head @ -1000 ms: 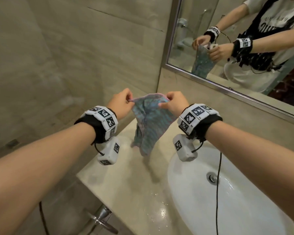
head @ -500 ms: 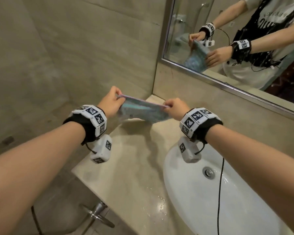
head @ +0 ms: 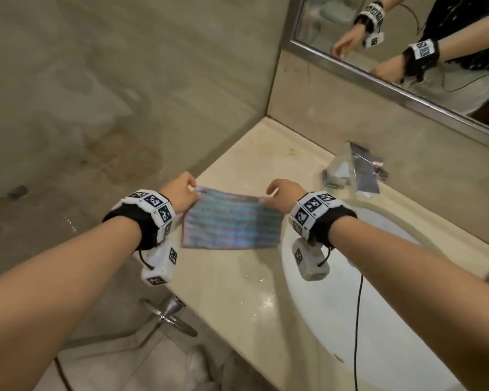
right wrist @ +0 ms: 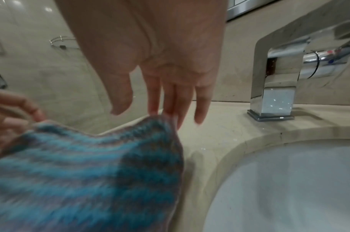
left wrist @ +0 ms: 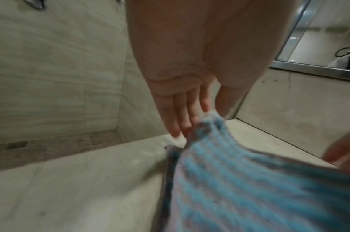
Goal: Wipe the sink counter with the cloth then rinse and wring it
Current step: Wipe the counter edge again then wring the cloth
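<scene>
Tiled bathroom; beige bench (head: 229, 292) beside sink (head: 378, 320). Cloth (head: 232, 221) lies flat at frame centre, long axis left-right. My left hand (head: 181, 190) and right hand (head: 283, 193) touch its far corners, grips loose, fingers straight. Both equally near; wiping comes next, I judge.

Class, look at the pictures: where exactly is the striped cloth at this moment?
In the head view the cloth lies spread on the counter, left of the sink basin, between the left hand and right hand, whose fingertips meet its far corners.

left hand (head: 181, 190): fingers straight, extended | right hand (head: 284, 193): fingers straight, extended
</scene>
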`<control>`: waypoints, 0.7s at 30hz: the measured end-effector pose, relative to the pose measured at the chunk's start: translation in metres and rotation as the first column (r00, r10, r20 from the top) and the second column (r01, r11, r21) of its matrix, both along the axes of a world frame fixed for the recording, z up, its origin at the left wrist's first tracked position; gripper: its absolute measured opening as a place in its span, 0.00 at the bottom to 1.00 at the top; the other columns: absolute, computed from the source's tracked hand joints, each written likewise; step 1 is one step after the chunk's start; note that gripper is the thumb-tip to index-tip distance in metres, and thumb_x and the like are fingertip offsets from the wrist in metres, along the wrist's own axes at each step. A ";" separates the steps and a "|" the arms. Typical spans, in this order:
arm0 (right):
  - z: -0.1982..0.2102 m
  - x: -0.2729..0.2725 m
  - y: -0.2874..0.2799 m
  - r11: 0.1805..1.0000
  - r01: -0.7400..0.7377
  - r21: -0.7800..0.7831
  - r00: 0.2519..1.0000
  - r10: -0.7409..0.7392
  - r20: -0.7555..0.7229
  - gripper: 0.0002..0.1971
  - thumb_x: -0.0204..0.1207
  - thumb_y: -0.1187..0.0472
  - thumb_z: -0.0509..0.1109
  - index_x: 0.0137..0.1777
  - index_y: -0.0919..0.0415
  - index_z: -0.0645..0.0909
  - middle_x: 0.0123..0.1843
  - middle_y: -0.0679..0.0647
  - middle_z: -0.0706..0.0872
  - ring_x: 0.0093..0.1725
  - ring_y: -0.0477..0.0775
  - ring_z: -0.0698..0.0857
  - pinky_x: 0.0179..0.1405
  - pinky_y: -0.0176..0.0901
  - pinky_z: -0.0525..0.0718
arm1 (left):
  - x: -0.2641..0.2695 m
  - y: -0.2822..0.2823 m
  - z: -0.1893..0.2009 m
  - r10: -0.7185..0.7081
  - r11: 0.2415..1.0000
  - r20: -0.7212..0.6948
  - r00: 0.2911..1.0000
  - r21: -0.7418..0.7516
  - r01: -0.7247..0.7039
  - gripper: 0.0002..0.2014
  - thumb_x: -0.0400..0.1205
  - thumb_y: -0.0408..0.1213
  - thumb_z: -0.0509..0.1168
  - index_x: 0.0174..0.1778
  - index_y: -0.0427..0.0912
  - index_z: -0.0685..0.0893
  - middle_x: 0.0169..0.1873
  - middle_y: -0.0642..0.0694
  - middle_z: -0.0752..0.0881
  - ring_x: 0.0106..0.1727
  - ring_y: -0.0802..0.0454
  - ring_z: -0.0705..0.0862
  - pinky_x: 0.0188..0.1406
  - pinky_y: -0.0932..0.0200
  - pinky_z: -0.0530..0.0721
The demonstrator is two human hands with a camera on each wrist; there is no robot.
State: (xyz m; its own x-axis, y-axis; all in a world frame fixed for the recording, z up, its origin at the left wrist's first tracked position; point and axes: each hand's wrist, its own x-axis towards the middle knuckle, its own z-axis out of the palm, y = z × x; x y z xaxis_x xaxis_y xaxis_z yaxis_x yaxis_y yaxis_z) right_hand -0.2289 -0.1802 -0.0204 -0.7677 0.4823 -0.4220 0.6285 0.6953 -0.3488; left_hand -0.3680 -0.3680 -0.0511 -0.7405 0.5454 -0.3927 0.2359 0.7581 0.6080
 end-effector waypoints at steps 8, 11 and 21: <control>-0.044 0.002 -0.020 0.957 -0.284 0.051 0.946 0.271 0.177 0.29 0.77 0.50 0.67 0.74 0.64 0.68 0.76 0.65 0.68 0.74 0.65 0.70 0.72 0.49 0.70 | 0.033 0.023 -0.027 -0.371 0.927 -0.137 0.919 -0.117 0.357 0.22 0.80 0.37 0.63 0.71 0.42 0.72 0.71 0.38 0.75 0.71 0.40 0.75 0.72 0.52 0.71; -0.057 0.002 -0.014 0.939 -0.336 0.074 0.911 0.304 0.278 0.42 0.79 0.48 0.64 0.83 0.65 0.45 0.84 0.67 0.43 0.84 0.64 0.46 0.83 0.50 0.51 | 0.047 0.031 -0.044 -0.503 0.842 -0.141 0.853 -0.300 0.448 0.31 0.81 0.44 0.62 0.80 0.47 0.60 0.82 0.38 0.52 0.82 0.41 0.55 0.82 0.52 0.54; -0.067 -0.023 0.030 0.978 -0.159 0.134 0.938 0.108 0.328 0.45 0.79 0.42 0.60 0.83 0.62 0.36 0.84 0.65 0.38 0.84 0.62 0.41 0.84 0.55 0.44 | 0.006 0.086 -0.049 -0.525 0.845 -0.157 0.837 -0.212 0.491 0.33 0.80 0.45 0.64 0.80 0.53 0.59 0.83 0.44 0.47 0.84 0.46 0.49 0.82 0.42 0.48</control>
State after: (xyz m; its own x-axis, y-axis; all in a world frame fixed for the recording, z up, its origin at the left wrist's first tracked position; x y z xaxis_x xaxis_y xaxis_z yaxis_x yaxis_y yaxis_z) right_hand -0.2521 -0.1504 -0.0871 -0.6678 0.4639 -0.5821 0.5861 0.8098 -0.0270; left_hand -0.3618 -0.2819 -0.1002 -0.4476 0.8102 -0.3785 0.7173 0.5780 0.3890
